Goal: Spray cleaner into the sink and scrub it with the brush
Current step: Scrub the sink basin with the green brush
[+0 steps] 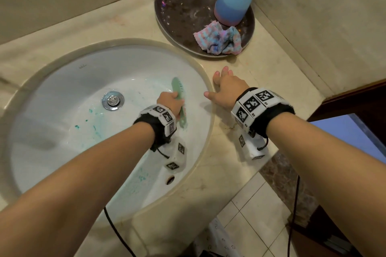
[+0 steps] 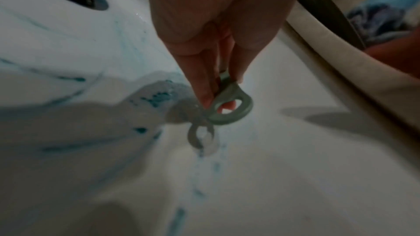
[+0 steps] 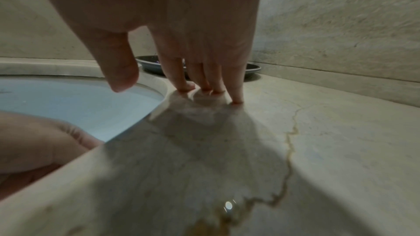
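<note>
Two stages make up this job, and I judge the first one done: teal cleaner (image 1: 95,129) lies streaked and spotted over the white bowl of the sink (image 1: 69,81), mostly between the drain (image 1: 112,100) and the near wall. The spray bottle (image 1: 234,0) stands on the dark tray (image 1: 177,6) at the far right corner of the counter (image 1: 246,175), beside a crumpled cloth (image 1: 219,40), well apart from my hands.

Scrubbing is under way. My left hand (image 1: 171,102) is curled round the pale green brush (image 1: 177,86) inside the sink, just right of the drain, with the head pointing to the far wall. The left wrist view shows the handle's loop end (image 2: 229,110) sticking out below my fingers (image 2: 200,78), close over the wet bowl. My right hand (image 1: 226,87) holds nothing; its fingers are straight, tips pressed on the counter just beside the sink's right rim, thumb out over the edge.

Much is left, I think: the teal marks remain distinct on the near and left walls, so those parts probably need scrubbing.
</note>
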Motion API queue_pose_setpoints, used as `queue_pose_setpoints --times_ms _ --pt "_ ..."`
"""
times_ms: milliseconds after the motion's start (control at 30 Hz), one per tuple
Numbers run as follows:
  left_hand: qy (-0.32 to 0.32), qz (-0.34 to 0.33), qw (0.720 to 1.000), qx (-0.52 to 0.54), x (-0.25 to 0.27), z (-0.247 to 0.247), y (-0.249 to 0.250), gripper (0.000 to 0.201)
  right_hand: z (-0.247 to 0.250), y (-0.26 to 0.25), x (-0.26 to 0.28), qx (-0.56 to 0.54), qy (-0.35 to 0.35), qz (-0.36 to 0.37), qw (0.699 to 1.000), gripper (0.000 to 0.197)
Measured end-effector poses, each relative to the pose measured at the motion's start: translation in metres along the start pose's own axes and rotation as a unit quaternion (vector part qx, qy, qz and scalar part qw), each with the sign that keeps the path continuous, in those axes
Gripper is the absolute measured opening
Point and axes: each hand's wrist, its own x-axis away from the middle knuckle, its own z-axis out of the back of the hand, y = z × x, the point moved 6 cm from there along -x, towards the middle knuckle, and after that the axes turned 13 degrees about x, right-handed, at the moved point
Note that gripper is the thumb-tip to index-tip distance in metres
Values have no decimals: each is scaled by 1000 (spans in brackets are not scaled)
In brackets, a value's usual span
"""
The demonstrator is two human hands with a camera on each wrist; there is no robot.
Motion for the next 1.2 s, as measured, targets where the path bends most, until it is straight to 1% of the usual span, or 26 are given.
queue_pose_setpoints --times_ms 33,67,100,133,167,200,233,267,300,333,367,433,500,533,567,633,700,733,767,867,933,1000,1067,1200 --pt "-9 9 1000 -9 0 2 -6 42 0 0 0 1 0 0 1000 76" --pt "-9 13 1000 -16 -1 9 -9 43 0 0 0 3 0 -1 1000 76" --pt "6 15 1000 -26 -4 18 -7 35 1 0 0 3 1 -3 1000 76" --pt "39 14 998 -38 -9 31 -4 15 1 0 0 3 1 -4 1000 75" --pt "70 15 997 -41 -14 44 0 12 1 0 0 3 0 -5 1000 75" --pt "97 13 995 -36 -20 54 4 24 1 0 0 4 0 -5 1000 75" --pt "104 16 994 -20 -26 59 8 23 1 -1 0 5 0 -6 1000 75" --pt "98 16 995 -15 -32 58 10 15 1 0 -1 6 1 -6 1000 75" --pt "83 18 996 -20 -38 53 9 16 0 0 -1 7 1 -6 1000 75" --pt "67 9 997 -28 -38 42 10 25 0 0 -1 6 1 -6 1000 75" --pt "51 -3 998 -41 -21 27 17 31 -1 0 -2 3 1 -6 1000 75" --pt "31 -19 997 -63 5 2 21 35 0 0 -1 1 3 -4 1000 75" --pt "23 -25 993 -109 17 -7 14 39 0 0 -1 3 5 -2 1000 74" --pt "18 -16 993 -118 17 -4 8 40 1 0 0 5 5 -2 1000 74" --pt "17 -6 993 -117 16 3 6 37 1 0 0 8 5 -2 1000 74" --pt "36 -4 992 -125 10 24 9 24 2 0 0 8 5 -4 1000 74" --pt "63 -4 990 -125 0 39 13 31 2 0 0 4 5 -3 1000 73" --pt "58 -5 992 -115 -3 40 14 36 1 0 0 5 6 -3 1000 73" --pt "39 -5 993 -111 -4 37 14 39 1 0 0 6 6 -2 1000 73" --pt "-40 -7 989 -144 8 20 15 42 2 1 0 8 5 0 1000 71" --pt "-101 -5 972 -211 23 14 14 37 2 2 0 12 4 -1 1000 71" --pt "-143 -9 949 -282 32 16 7 40 3 2 0 18 7 -1 1000 70" --pt "-152 -11 935 -319 36 23 -2 45 3 2 1 19 10 0 1000 69" --pt "-117 -17 931 -345 49 29 -7 43 1 2 2 11 4 8 1000 68"
